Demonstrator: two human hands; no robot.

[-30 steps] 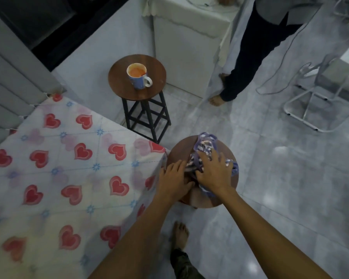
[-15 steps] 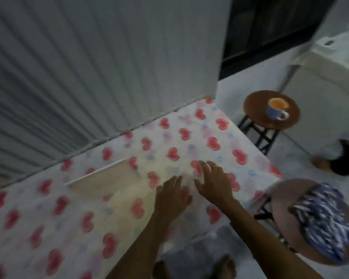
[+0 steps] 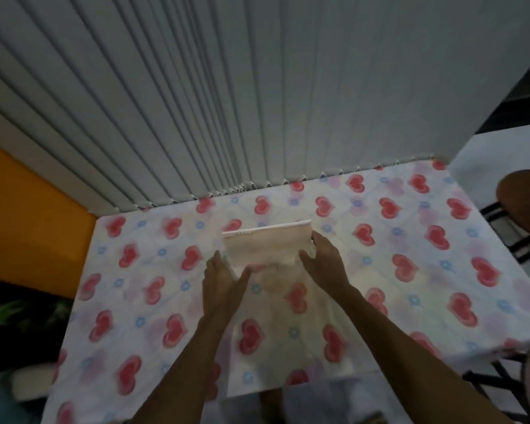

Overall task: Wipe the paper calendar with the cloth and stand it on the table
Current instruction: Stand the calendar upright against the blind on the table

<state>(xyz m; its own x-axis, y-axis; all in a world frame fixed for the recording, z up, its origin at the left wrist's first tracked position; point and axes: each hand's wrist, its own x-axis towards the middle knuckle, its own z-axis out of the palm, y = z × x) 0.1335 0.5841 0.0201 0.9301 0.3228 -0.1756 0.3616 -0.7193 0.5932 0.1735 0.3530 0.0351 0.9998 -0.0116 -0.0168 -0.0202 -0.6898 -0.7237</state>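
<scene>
Calendar (image 3: pixel 266 246) on table (image 3: pixel 410 270) centre, between hands; stool (image 3: pixel 523 203) right of table.

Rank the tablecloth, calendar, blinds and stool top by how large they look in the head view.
1. blinds and tablecloth: both huge, too close to rank.
2. calendar.
3. stool top: only a cut-off sliver at the frame edge, so its true size is unsure.

Dim room, soft light. Pale grey vertical blinds (image 3: pixel 227 96) fill back wall, hems meeting far edge of surface covered in white cloth printed with red hearts and blue flowers (image 3: pixel 410 270). Orange panel (image 3: pixel 22 221) at left. Round brown wooden stool top on black frame (image 3: pixel 523 203) at right edge. Dark opening upper right.
</scene>
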